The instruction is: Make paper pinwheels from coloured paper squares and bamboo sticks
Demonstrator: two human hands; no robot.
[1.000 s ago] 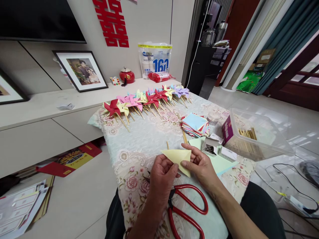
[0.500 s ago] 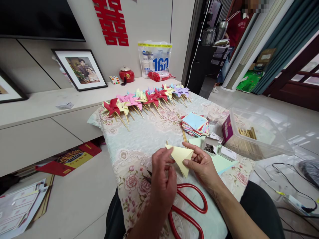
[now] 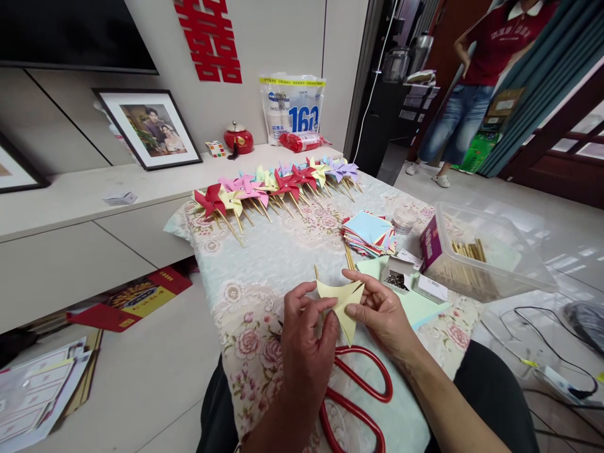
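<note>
A pale yellow sheet of paper (image 3: 348, 314), its corners bent and slits cut in it, is held between my two hands over the table. My right hand (image 3: 384, 311) pinches its right side between thumb and fingers. My left hand (image 3: 306, 333) has its index finger and thumb closed on the left part, near the middle. Below the hands lie scissors with red handles (image 3: 387, 380), their blades mostly hidden by my left hand. Just beyond the paper, the end of a thin wooden stick (image 3: 316, 272) shows.
Finished pinwheels (image 3: 287, 184) line the table's far side. Cut paper squares (image 3: 370, 228) are stacked at right, near an open box of small metal pins (image 3: 396, 280) and a clear plastic bin (image 3: 500, 251) with sticks. A person (image 3: 472, 94) stands at back right.
The yellow paper's left part has bent inward, with my left index finger and thumb now against its middle. The person at back right has come further into view.
</note>
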